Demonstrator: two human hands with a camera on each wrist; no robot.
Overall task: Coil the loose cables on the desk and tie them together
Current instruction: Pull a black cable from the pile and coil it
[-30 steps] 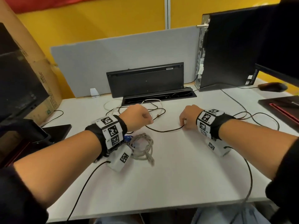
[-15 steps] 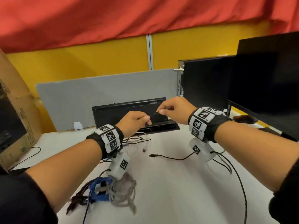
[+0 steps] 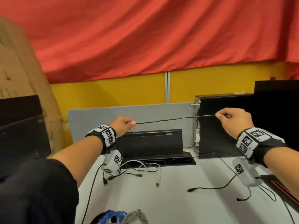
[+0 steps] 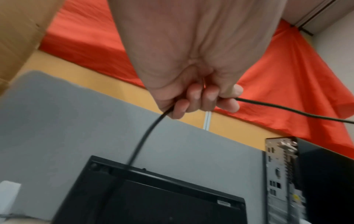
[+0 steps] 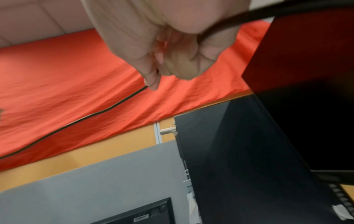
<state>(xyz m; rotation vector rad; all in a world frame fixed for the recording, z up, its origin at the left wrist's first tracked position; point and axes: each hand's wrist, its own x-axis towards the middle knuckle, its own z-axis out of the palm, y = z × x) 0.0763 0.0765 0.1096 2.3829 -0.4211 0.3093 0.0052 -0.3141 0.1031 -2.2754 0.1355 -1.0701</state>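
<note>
A thin black cable (image 3: 174, 119) stretches almost level in the air between my two hands, above the desk. My left hand (image 3: 127, 123) pinches its left part, fingers curled round the cable (image 4: 287, 107), and a length (image 4: 139, 144) drops from the fist towards the desk. My right hand (image 3: 226, 116) pinches the right part between thumb and fingers, with the cable (image 5: 76, 122) running off to the left. Its free end with a plug (image 3: 192, 189) lies on the white desk (image 3: 178, 207). More loose black and white cables (image 3: 142, 168) lie tangled near the desk's cable slot.
A coiled grey cable (image 3: 137, 217) and blue cable (image 3: 111, 215) sit at the desk's near edge. A black keyboard (image 3: 152, 143) leans on the grey divider (image 3: 145, 115). A black PC tower (image 3: 223, 123) and monitor (image 3: 278, 110) stand right, a cardboard box (image 3: 24, 81) left.
Both hands rose from the desk with the black cable and moved apart, pulling it taut between them. The head view tilted upward.
</note>
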